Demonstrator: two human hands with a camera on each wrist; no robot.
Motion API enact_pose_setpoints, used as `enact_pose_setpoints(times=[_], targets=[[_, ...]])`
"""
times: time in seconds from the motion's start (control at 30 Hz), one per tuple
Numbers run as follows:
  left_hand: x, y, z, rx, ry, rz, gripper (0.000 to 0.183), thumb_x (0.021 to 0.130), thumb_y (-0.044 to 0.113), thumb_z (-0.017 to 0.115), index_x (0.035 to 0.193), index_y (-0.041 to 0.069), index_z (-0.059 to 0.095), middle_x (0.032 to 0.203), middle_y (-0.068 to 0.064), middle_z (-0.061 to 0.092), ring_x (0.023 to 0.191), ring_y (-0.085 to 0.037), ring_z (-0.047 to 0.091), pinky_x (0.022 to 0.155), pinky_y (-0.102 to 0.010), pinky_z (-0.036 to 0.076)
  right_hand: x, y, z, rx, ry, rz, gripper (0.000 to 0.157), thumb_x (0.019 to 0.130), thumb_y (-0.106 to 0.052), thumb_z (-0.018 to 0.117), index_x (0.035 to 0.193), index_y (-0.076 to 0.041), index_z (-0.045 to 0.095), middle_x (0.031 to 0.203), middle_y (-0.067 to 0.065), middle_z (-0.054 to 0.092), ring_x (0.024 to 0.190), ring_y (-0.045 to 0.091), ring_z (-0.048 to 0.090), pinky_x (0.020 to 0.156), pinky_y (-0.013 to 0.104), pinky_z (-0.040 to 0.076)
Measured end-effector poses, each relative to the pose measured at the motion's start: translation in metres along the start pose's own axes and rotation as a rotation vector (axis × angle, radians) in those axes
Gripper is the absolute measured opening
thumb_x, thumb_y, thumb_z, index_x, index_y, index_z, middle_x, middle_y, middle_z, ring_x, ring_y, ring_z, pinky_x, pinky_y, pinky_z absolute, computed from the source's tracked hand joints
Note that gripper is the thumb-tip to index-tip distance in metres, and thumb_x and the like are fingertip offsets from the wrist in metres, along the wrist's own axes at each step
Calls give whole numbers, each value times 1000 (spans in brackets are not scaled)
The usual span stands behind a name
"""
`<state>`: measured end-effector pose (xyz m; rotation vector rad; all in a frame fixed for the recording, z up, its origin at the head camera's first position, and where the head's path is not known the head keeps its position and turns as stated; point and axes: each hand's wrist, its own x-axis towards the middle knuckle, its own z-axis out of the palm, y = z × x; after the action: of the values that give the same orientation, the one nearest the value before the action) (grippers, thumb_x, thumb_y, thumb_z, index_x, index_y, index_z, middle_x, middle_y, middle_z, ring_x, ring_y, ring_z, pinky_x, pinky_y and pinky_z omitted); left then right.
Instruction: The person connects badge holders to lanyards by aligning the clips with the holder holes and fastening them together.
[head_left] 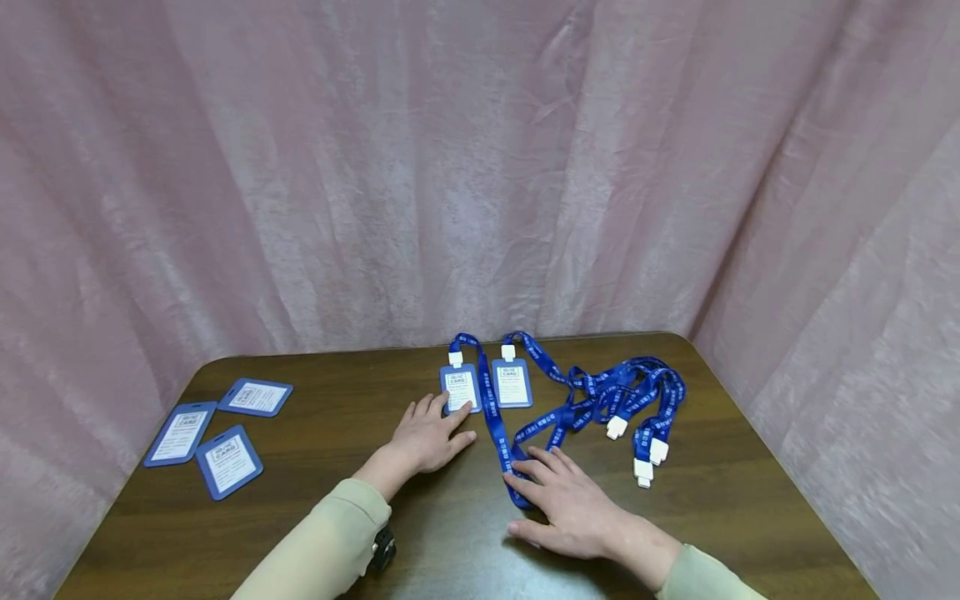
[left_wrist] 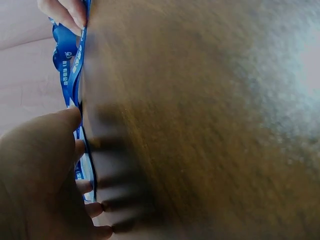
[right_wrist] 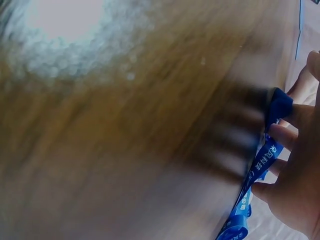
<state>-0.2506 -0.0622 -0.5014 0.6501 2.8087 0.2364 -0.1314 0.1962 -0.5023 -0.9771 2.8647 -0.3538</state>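
My left hand [head_left: 427,437] lies palm down with its fingers spread, fingertips at the lower edge of a blue badge holder [head_left: 461,387] that is clipped to a lanyard. Beside it a second badge holder [head_left: 512,384] hangs on another blue lanyard [head_left: 542,362]. The first holder's lanyard [head_left: 492,410] runs between the two badges and loops toward me. On that loop rest the fingertips of my right hand [head_left: 566,504], its fingers loosely extended. The right wrist view shows those fingers along the printed strap [right_wrist: 265,160]; neither hand grips anything.
Three loose badge holders without lanyards, among them one upright blue one [head_left: 229,462], lie at the table's left. Tangled blue lanyards [head_left: 630,383] with white clips [head_left: 642,472] lie at the right. A pink curtain [head_left: 420,167] hangs behind the wooden table [head_left: 337,392].
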Motion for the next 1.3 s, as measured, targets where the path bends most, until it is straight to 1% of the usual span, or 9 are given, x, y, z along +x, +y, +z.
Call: enact_pose_setpoints(times=[0.1, 0.2, 0.47, 0.73, 0.87, 1.03, 1.17, 1.3], targets=[[-2, 1, -4, -4, 1, 7, 60, 107, 55, 41, 162, 30, 34, 166, -18, 23, 151, -46, 20, 120, -63, 15, 1, 0, -1, -3, -2, -3, 71, 100, -68, 44, 154, -23, 50, 156, 1, 46, 151, 34, 26, 120, 61, 17], [-3, 1, -4, -5, 6, 11, 60, 107, 54, 43, 161, 29, 36, 166, -18, 25, 150, -46, 22, 120, -63, 17, 2, 0, -2, -2, -8, -5, 71, 100, -69, 44, 153, -23, 51, 156, 1, 46, 151, 34, 26, 120, 62, 16], [6, -7, 7, -5, -6, -4, 63, 105, 60, 39, 162, 33, 32, 168, -15, 20, 151, -45, 18, 120, -64, 13, 3, -1, 0, -3, -11, -6, 71, 100, -69, 43, 152, -23, 52, 156, 2, 47, 152, 32, 24, 120, 63, 15], [6, -11, 10, 0, 29, 22, 66, 104, 62, 40, 162, 32, 32, 169, -14, 19, 151, -45, 20, 120, -64, 16, 3, -2, -2, -10, 5, -14, 69, 100, -69, 44, 150, -23, 55, 154, 1, 49, 153, 30, 23, 121, 62, 14], [6, -12, 10, -17, 29, 33, 69, 104, 63, 40, 164, 31, 27, 169, -14, 16, 151, -45, 19, 120, -63, 16, 2, -3, -3, -12, 21, -24, 67, 100, -67, 45, 150, -24, 55, 154, 3, 49, 152, 32, 25, 120, 63, 15], [3, -16, 9, -43, 24, 44, 72, 104, 63, 39, 165, 29, 21, 170, -15, 13, 152, -44, 17, 120, -63, 15, -1, -3, -6, 11, 48, -61, 61, 101, -62, 50, 151, -27, 53, 159, 3, 43, 152, 34, 24, 119, 64, 16], [-2, -21, 8, -38, 40, 53, 73, 104, 63, 39, 165, 28, 21, 170, -15, 15, 153, -43, 17, 120, -64, 14, -5, -3, -9, 24, 75, -83, 61, 101, -58, 54, 154, -27, 50, 163, 4, 38, 153, 36, 22, 119, 64, 16], [-10, -23, 6, -29, 52, 74, 72, 104, 62, 40, 165, 27, 24, 169, -15, 18, 153, -42, 18, 120, -64, 14, -10, 1, -11, 16, 82, -58, 66, 100, -59, 55, 156, -26, 46, 164, 5, 35, 154, 37, 19, 120, 62, 14]])
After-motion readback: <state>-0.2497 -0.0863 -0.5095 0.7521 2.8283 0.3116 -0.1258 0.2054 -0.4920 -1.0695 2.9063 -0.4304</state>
